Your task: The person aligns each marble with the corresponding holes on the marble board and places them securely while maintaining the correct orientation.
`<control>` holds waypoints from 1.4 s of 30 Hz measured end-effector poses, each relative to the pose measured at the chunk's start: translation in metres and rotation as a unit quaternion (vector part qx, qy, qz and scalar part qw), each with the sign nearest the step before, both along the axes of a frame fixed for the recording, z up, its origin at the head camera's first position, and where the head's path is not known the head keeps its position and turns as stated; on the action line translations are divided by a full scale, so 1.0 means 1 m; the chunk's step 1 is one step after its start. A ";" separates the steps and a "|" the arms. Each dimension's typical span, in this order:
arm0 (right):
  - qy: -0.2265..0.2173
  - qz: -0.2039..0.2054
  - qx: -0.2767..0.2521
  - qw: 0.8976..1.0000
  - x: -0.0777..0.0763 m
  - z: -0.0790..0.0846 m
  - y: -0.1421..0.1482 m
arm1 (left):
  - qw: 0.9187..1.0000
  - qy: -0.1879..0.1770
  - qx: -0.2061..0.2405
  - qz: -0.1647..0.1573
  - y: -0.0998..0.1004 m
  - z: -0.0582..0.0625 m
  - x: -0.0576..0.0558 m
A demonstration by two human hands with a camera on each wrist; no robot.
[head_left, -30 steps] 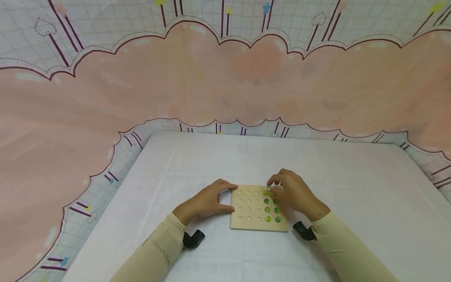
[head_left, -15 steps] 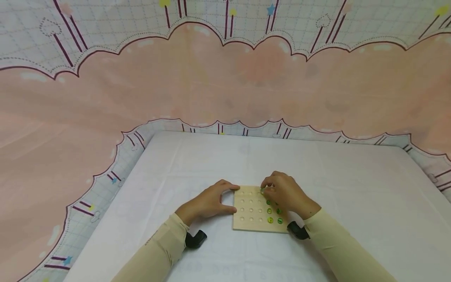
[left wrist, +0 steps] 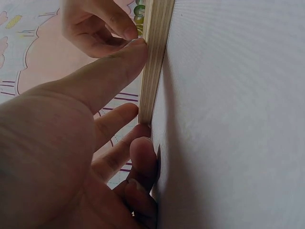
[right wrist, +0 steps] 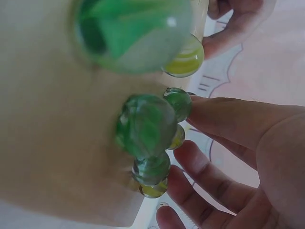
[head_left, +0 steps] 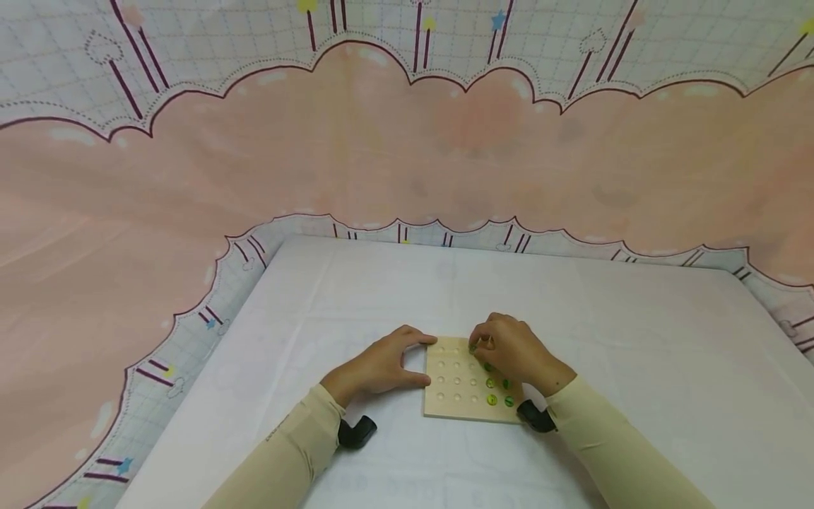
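A square wooden board (head_left: 448,406) with rows of shallow round hollows lies on the table. Green and yellow glass marbles sit in its two right-hand columns, such as this yellow marble (head_left: 492,400). My right hand (head_left: 518,353) is over the board's far right part, thumb and forefinger pinching a green marble (right wrist: 177,102) by the third hollow of the far row. The hand covers the marbles behind it. My left hand (head_left: 378,364) rests against the board's left side, thumb on the edge (left wrist: 155,62) and forefinger at the far corner, its other fingers loosely bent.
A white cloth (head_left: 356,283) covers the table. Behind it hangs a pink patterned curtain (head_left: 381,155), which also borders the left side. Black wrist mounts (head_left: 357,433) stick out below both sleeves.
My right hand has moved left and lowered, bringing the marble from over the fourth column to the third hollow of the far row. My left hand stays at the board's edge.
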State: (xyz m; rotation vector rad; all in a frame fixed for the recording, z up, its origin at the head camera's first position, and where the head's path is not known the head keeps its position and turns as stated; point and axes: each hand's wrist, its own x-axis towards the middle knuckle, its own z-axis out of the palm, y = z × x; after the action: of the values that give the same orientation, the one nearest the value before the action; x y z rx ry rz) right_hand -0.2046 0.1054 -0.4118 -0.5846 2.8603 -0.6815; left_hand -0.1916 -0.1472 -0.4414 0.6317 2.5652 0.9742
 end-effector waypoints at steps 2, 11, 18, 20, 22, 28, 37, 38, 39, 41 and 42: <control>-0.002 -0.001 0.003 1.000 0.000 -0.001 0.000 | 1.000 0.000 -0.002 0.000 0.001 0.000 0.000; 0.002 0.006 0.011 1.000 0.001 -0.001 0.001 | 1.000 0.002 0.004 -0.002 0.002 -0.001 0.000; 0.005 0.011 0.022 1.000 0.000 0.000 0.000 | 1.000 -0.001 0.003 0.000 0.003 -0.001 0.000; 0.005 0.011 0.024 1.000 0.000 0.000 -0.001 | 1.000 -0.001 0.003 0.000 0.003 -0.002 0.000; 0.005 0.011 0.024 1.000 0.001 -0.001 -0.001 | 1.000 -0.001 0.002 0.001 0.003 -0.002 0.000; 0.004 0.010 0.026 1.000 0.001 0.000 -0.002 | 1.000 -0.003 0.000 0.003 0.003 -0.001 0.001; 0.011 0.006 0.006 1.000 0.004 0.005 0.006 | 1.000 0.005 -0.002 -0.002 0.003 0.000 -0.001; 0.010 0.004 0.002 1.000 0.004 0.006 0.007 | 1.000 0.005 -0.001 -0.002 0.003 0.000 -0.001; 0.010 0.001 0.001 1.000 0.005 0.007 0.008 | 1.000 0.006 -0.002 -0.001 0.003 -0.001 -0.001; 0.007 -0.007 -0.002 1.000 0.007 0.009 0.011 | 1.000 0.008 -0.003 -0.001 0.001 -0.001 -0.001; 0.008 -0.009 -0.002 1.000 0.007 0.009 0.012 | 1.000 0.009 -0.003 0.000 0.001 -0.001 -0.001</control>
State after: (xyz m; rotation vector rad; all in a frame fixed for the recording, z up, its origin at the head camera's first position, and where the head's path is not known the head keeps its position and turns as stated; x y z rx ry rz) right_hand -0.1975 0.1177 -0.4024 -0.5665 2.8830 -0.6890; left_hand -0.1924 -0.1465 -0.4427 0.6421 2.5835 0.9633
